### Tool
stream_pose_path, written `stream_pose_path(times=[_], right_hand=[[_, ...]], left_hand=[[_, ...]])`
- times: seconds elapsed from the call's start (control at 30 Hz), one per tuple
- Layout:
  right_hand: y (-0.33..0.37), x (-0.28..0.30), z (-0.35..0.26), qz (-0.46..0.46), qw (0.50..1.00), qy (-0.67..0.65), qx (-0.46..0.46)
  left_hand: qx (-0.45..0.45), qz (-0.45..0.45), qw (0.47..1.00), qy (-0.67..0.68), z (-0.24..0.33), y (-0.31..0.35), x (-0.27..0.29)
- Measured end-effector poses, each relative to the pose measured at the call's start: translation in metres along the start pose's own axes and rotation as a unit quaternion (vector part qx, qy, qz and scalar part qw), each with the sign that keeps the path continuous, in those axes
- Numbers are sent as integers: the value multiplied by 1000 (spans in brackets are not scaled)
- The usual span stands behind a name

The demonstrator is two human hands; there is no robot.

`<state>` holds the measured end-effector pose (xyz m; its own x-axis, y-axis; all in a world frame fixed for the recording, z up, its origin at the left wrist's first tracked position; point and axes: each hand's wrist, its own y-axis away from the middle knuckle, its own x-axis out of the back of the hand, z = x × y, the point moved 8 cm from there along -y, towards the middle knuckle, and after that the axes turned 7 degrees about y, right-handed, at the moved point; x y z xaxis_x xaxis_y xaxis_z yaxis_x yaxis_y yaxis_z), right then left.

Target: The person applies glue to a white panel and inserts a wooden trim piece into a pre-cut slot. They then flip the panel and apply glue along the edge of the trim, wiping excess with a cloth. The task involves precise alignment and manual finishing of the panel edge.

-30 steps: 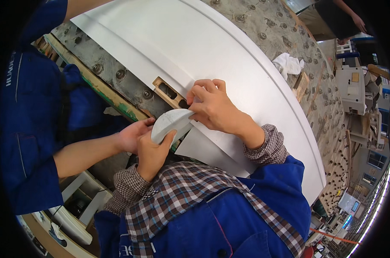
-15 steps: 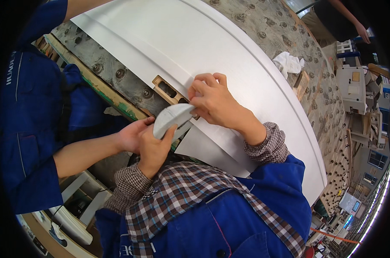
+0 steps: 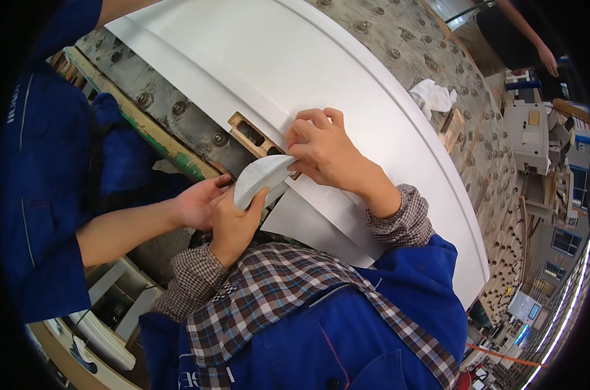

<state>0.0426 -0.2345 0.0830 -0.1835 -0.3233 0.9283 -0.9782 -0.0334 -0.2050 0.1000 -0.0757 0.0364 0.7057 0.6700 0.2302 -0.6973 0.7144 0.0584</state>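
My left hand (image 3: 233, 224) is closed around a pale grey-white half-round piece (image 3: 259, 177), thumb on its near face. The piece is tilted, its curved edge facing up and away. My right hand (image 3: 324, 153) is pinched at the right tip of that piece; what its fingertips hold is hidden. Both hands are above the long straight edge of a big white curved panel (image 3: 269, 58). Beside my fingers, a wooden-edged slot (image 3: 246, 133) is cut into this edge. A co-worker's open hand (image 3: 201, 201) reaches in from the left, right beside my left hand.
The panel lies on a worn grey table (image 3: 399, 49) studded with round fittings. A white cloth (image 3: 433, 97) and a wood block (image 3: 452, 129) are beyond the panel's curved edge. The co-worker in blue (image 3: 54, 182) stands close at left. Another person (image 3: 513, 36) stands far right.
The pale piece has tilted slightly and shifted a little to the right in my left hand. My right hand stays nearly in place. The view has shifted slightly.
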Motion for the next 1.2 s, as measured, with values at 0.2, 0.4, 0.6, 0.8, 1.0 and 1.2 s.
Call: stream_pose_path(times=[0.2,0.4,0.6,0.8,1.0,1.2], right_hand=[[0,-1,-8,8,1000,-20,13],[-1,1,-8,6,999,-31,30],[0,7,-2,12,1000,22,1],[-14,8,-19,87,996,-32,13],[-39,-4,-28,142,985,18,99],[-53,-19,-18,114,987,21,115]], left_hand=[[21,10,999,25,-4,2,3],[37,9,999,38,-13,1,1],[-68,9,995,-73,7,-3,0],[-320,-3,907,-275,33,11,26],[-362,13,859,-360,44,-11,42],[-336,27,864,-374,35,-25,45]])
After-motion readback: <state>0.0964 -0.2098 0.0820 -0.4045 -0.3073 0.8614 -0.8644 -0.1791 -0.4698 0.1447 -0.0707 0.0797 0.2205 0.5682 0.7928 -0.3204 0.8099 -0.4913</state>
